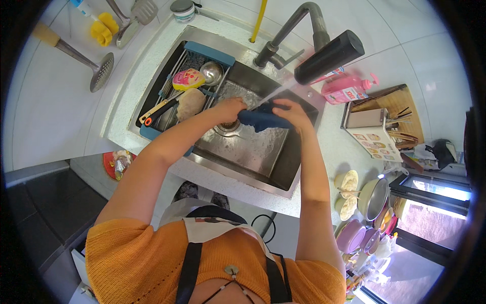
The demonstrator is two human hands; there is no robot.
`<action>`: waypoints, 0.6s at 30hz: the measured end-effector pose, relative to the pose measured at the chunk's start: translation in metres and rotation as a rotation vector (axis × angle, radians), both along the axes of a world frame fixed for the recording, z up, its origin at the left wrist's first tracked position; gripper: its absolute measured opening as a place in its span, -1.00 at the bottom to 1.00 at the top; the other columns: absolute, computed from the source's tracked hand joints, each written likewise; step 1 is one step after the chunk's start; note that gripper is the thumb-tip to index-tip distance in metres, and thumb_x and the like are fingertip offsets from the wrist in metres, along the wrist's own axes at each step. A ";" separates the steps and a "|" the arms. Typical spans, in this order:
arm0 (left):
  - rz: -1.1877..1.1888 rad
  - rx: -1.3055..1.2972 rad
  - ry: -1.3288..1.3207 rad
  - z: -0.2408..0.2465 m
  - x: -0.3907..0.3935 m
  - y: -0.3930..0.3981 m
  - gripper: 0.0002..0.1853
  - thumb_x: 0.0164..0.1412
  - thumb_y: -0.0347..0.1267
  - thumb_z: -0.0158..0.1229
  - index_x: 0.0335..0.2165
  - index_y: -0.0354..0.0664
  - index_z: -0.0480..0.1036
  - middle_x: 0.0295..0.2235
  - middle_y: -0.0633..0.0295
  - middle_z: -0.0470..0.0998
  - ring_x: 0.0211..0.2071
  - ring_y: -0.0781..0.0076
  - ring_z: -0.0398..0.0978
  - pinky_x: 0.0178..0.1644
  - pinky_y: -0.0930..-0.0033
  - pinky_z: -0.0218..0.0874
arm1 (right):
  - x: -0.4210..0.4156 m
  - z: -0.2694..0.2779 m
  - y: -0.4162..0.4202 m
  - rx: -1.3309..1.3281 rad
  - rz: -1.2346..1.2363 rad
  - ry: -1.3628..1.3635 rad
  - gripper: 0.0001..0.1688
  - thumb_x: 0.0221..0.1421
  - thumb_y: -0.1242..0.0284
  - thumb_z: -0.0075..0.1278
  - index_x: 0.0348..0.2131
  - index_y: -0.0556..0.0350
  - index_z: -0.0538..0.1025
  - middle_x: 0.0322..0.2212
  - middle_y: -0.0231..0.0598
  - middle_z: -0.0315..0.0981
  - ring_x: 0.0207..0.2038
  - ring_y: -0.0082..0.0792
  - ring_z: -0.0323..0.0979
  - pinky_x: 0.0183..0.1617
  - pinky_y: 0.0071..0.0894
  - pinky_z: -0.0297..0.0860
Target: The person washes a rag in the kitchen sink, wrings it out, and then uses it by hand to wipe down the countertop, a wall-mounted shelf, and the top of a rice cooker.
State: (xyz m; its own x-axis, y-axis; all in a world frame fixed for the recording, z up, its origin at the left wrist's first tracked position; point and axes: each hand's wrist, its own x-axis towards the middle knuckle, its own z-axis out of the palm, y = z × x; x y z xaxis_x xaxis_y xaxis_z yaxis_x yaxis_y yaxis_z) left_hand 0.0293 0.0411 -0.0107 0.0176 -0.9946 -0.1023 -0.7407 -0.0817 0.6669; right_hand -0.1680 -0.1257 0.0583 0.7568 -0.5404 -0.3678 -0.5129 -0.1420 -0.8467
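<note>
My left hand grips one end of a dark blue cloth, held over the steel sink basin. My right hand holds the cloth's other end, thumb and fingers curved around it. Water runs from the black head of the faucet down onto the cloth. Left of my hands, a blue-ended drying rack sits in the sink. It bears a round metal ladle bowl, a pink and yellow sponge, a pale scrubbing pad and tools with wooden and black handles.
Pink soap bottles and a knife and chopstick holder stand right of the sink. Bowls and purple basins line the right counter. A skimmer hangs on the left wall. A lidded jar stands behind the sink.
</note>
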 end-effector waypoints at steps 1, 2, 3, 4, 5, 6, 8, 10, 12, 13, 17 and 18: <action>0.010 0.017 -0.084 -0.001 0.002 -0.003 -0.66 -0.18 -0.48 0.17 -0.29 -0.11 0.43 -0.34 0.07 0.43 -0.15 0.05 0.36 -0.09 0.21 0.20 | 0.000 0.006 -0.001 -0.148 0.116 0.084 -0.36 -0.25 0.25 0.24 -0.14 0.18 0.45 -0.25 -0.15 0.45 -0.22 -0.33 0.42 -0.11 -0.45 0.29; 0.099 0.032 -0.027 -0.001 0.006 -0.003 -0.82 -0.13 -0.48 0.13 -0.42 -0.15 0.49 -0.46 0.17 0.49 -0.26 0.19 0.43 -0.16 0.32 0.23 | 0.000 0.011 -0.002 -0.230 0.194 0.131 -0.23 -0.35 0.22 0.27 -0.10 0.21 0.42 -0.20 -0.04 0.43 -0.15 -0.22 0.40 -0.03 -0.42 0.25; 0.202 0.065 0.229 -0.003 0.010 -0.003 -0.82 -0.11 -0.47 0.12 -0.40 -0.16 0.48 -0.44 0.17 0.50 -0.27 0.23 0.44 -0.18 0.35 0.23 | -0.001 0.016 -0.003 -0.261 0.255 0.173 -0.24 -0.35 0.22 0.27 -0.11 0.22 0.43 -0.21 -0.04 0.44 -0.15 -0.22 0.40 -0.04 -0.42 0.25; 0.300 0.099 0.485 -0.008 0.019 -0.004 -0.82 -0.09 -0.46 0.12 -0.39 -0.17 0.48 -0.42 0.17 0.50 -0.29 0.26 0.44 -0.19 0.38 0.23 | -0.002 0.021 -0.005 -0.291 0.313 0.214 -0.25 -0.35 0.22 0.27 -0.13 0.23 0.43 -0.22 -0.03 0.44 -0.15 -0.22 0.40 -0.05 -0.41 0.26; 0.397 0.133 0.742 -0.012 0.025 -0.004 -0.82 -0.07 -0.45 0.11 -0.38 -0.18 0.47 -0.40 0.17 0.51 -0.31 0.29 0.45 -0.21 0.41 0.24 | -0.004 0.026 -0.008 -0.320 0.372 0.256 -0.26 -0.35 0.22 0.27 -0.14 0.24 0.44 -0.24 -0.03 0.45 -0.16 -0.22 0.40 -0.06 -0.41 0.26; 0.500 0.102 1.098 -0.013 0.026 -0.002 -0.80 -0.04 -0.41 0.11 -0.34 -0.20 0.45 -0.37 0.22 0.51 -0.34 0.37 0.45 -0.24 0.43 0.24 | -0.005 0.033 -0.010 -0.307 0.411 0.290 -0.32 -0.31 0.22 0.24 -0.18 0.27 0.46 -0.28 -0.07 0.47 -0.19 -0.25 0.42 -0.09 -0.43 0.28; 0.534 0.118 1.593 -0.014 0.020 0.004 -0.75 -0.03 -0.40 0.10 -0.29 -0.19 0.41 -0.34 0.20 0.51 -0.31 0.33 0.45 -0.23 0.35 0.24 | -0.003 0.047 -0.007 -0.149 0.350 0.302 -0.39 -0.26 0.24 0.21 -0.22 0.29 0.48 -0.29 -0.12 0.47 -0.23 -0.29 0.43 -0.12 -0.44 0.29; 0.612 0.147 1.960 -0.014 0.007 0.007 -0.67 0.02 -0.29 0.11 -0.21 -0.15 0.36 -0.24 0.18 0.47 -0.24 0.25 0.42 -0.19 0.17 0.22 | -0.006 0.032 -0.011 0.072 0.217 0.231 -0.54 -0.13 0.30 0.11 -0.26 0.28 0.47 -0.32 -0.24 0.47 -0.30 -0.39 0.44 -0.18 -0.50 0.32; 0.537 0.174 2.096 -0.008 -0.007 0.008 -0.60 0.04 -0.17 0.11 -0.18 -0.15 0.35 -0.19 0.17 0.44 -0.18 0.22 0.39 -0.17 0.10 0.20 | -0.016 0.012 -0.005 0.517 -0.166 -0.126 -0.60 -0.09 0.33 0.06 -0.26 0.25 0.45 -0.33 -0.25 0.46 -0.31 -0.40 0.44 -0.18 -0.50 0.34; 0.503 0.182 2.164 -0.004 -0.013 0.009 -0.57 0.05 -0.12 0.11 -0.17 -0.15 0.35 -0.16 0.17 0.43 -0.16 0.21 0.38 -0.16 0.06 0.19 | -0.016 0.010 0.006 0.737 -0.353 -0.307 -0.63 -0.06 0.34 0.04 -0.26 0.23 0.44 -0.34 -0.26 0.46 -0.32 -0.40 0.44 -0.19 -0.50 0.35; 0.550 0.206 2.151 -0.007 -0.030 0.006 -0.44 0.05 0.01 0.06 -0.09 -0.13 0.32 -0.09 0.17 0.40 -0.07 0.22 0.33 -0.09 0.02 0.16 | -0.008 -0.011 0.025 1.031 -0.408 -0.548 -0.63 0.04 0.33 -0.04 -0.17 0.17 0.39 -0.29 -0.24 0.45 -0.27 -0.38 0.45 -0.20 -0.35 0.41; 0.539 0.197 2.217 -0.009 -0.032 0.002 -0.46 0.07 0.00 0.05 -0.10 -0.17 0.34 -0.10 0.15 0.40 -0.06 0.21 0.34 0.00 0.02 0.14 | -0.007 -0.013 0.030 1.020 -0.414 -0.550 -0.61 0.05 0.31 -0.05 -0.16 0.19 0.38 -0.26 -0.23 0.44 -0.26 -0.35 0.45 -0.21 -0.33 0.41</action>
State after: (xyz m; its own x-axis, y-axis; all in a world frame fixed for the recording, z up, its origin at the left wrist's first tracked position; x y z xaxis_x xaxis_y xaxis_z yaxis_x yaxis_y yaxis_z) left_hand -0.0029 0.0434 -0.0197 -0.0510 -0.9176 -0.3942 0.9901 -0.0980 0.1001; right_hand -0.1751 -0.0955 0.0456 0.7844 -0.4285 -0.4485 0.0981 0.7996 -0.5925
